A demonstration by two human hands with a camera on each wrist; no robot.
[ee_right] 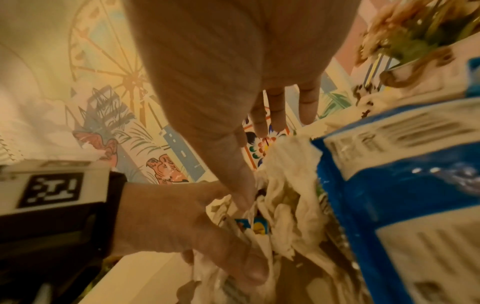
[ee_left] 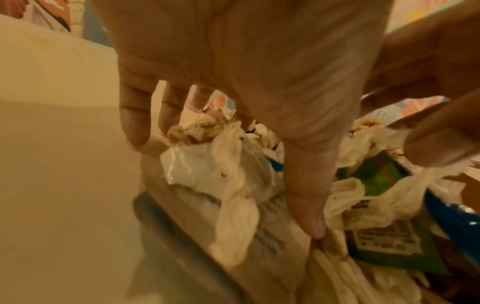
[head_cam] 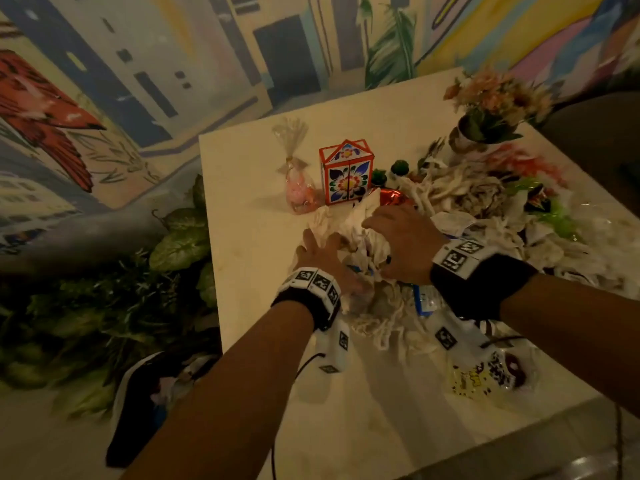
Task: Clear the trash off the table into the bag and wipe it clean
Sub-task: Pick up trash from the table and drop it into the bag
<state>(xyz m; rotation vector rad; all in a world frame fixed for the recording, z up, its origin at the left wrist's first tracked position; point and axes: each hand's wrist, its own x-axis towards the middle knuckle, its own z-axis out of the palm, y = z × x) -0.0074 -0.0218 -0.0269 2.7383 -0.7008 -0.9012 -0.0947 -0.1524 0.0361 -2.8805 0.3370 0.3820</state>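
Note:
A heap of trash (head_cam: 460, 195) covers the right half of the cream table (head_cam: 256, 188): crumpled white tissues, wrappers and plastic. Both hands lie on the heap's left end, with a wad of tissue (head_cam: 353, 230) between them. My left hand (head_cam: 332, 261) has its fingers spread and straight, and its thumb (ee_left: 311, 216) presses on a printed wrapper. My right hand (head_cam: 377, 244) drapes over the tissues, its thumb (ee_right: 241, 185) pointing down into them. A dark bag (head_cam: 145, 386) sits on the floor below the table's left edge.
A floral paper box (head_cam: 346, 174), a cellophane sweet packet (head_cam: 298, 188) and a flower pot (head_cam: 491, 109) stand at the back. A blue-and-white packet (ee_right: 415, 164) lies by my right hand, a yellow wrapper (head_cam: 481, 375) near the front edge. Leafy plants (head_cam: 180, 244) line the left side.

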